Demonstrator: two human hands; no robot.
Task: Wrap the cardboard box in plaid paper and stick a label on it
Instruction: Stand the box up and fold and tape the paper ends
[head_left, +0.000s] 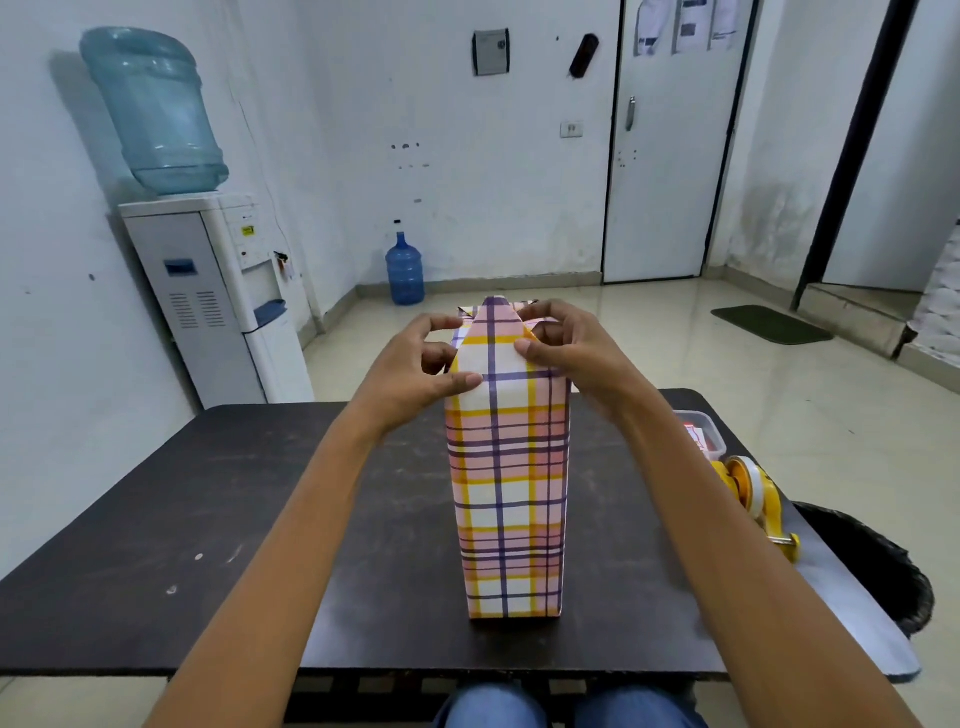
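Pink, yellow and purple plaid paper (506, 467) covers the whole cardboard box (509, 561); no bare cardboard shows to us. The box stands on its short end on the dark table (208, 493), with its long axis upright, and its upper end is between our two hands. Our left hand (415, 369) grips the left top corner: the thumb lies on the front face and the other fingers curl over the side fold. Our right hand (566, 348) does the same on the other side, with the thumb pressing the pointed flap (496, 327) and the fingers curled over the paper behind it. We judge that the top end is folded but not yet taped. The tape dispenser (753, 493) lies outside our right forearm, well apart from the left hand, so the right hand is the nearer one to fetch it, while the left can hold the flap down. We see no label on the faces turned to us.
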